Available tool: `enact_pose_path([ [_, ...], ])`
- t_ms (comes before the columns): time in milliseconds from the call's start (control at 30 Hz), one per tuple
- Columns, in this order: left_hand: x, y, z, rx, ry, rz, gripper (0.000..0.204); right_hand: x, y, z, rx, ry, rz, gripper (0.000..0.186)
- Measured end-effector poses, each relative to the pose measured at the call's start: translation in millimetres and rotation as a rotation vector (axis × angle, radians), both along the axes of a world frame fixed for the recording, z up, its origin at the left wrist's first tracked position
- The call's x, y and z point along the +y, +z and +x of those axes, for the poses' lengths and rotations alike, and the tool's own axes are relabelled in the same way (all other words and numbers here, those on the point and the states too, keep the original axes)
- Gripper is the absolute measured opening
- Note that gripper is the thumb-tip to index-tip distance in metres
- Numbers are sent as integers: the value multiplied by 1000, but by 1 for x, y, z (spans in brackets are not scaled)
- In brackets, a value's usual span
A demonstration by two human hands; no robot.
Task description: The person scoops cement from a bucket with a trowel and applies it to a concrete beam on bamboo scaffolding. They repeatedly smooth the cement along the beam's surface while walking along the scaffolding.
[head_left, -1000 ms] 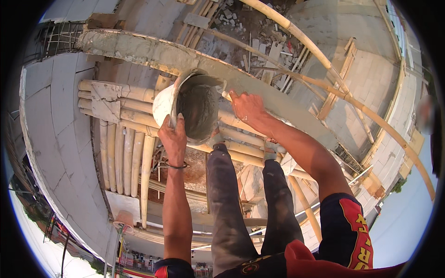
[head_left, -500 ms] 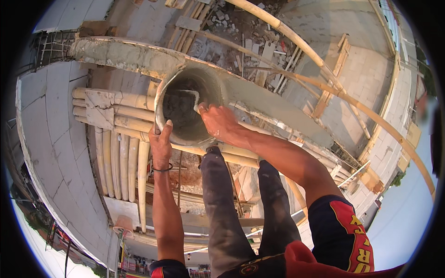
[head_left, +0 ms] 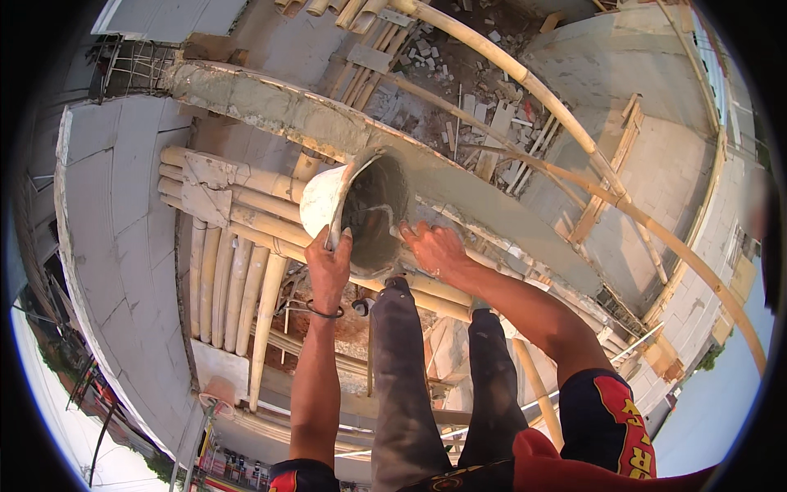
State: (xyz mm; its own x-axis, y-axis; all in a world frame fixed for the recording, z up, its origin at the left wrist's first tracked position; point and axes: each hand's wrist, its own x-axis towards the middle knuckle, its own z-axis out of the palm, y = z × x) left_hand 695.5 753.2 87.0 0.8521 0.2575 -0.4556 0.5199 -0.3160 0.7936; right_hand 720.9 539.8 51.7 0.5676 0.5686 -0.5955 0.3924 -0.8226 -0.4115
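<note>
A pale, mortar-smeared bucket (head_left: 318, 202) is tilted on its side, its mouth turned to the right beside the concrete beam. Grey wet mortar coats its inner wall. My left hand (head_left: 329, 261) grips the near left part of the rim, thumb over the edge. In my right hand (head_left: 434, 248) is the handle of a trowel (head_left: 384, 211); its bent metal neck reaches into the bucket, and I cannot make out the blade clearly in the shadow. Wet grey mortar lies along the top of the concrete beam (head_left: 484, 189).
Bamboo poles (head_left: 262, 211) lie side by side under the bucket. My legs (head_left: 398, 369) stand over a gap between poles. A long bamboo rail (head_left: 566, 115) crosses at the right. Block walls (head_left: 123, 238) rise at the left; rubble (head_left: 426, 53) lies far below. Rebar (head_left: 135, 70) sticks out at the far left.
The bucket has tipped over to the right, so its outer left side now shows. My right hand has drawn back slightly from the mouth with the trowel. The whole view has shifted.
</note>
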Motion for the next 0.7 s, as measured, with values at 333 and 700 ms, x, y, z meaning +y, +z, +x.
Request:
enact_pose_path([
  [333,-7,18,15,-140,-124,-23,17,-22,-29,32,138,-108,27,41],
  [700,-13,-27,-20,72,337,-254,21,-50,-28,-11,1151,-842,414,24],
])
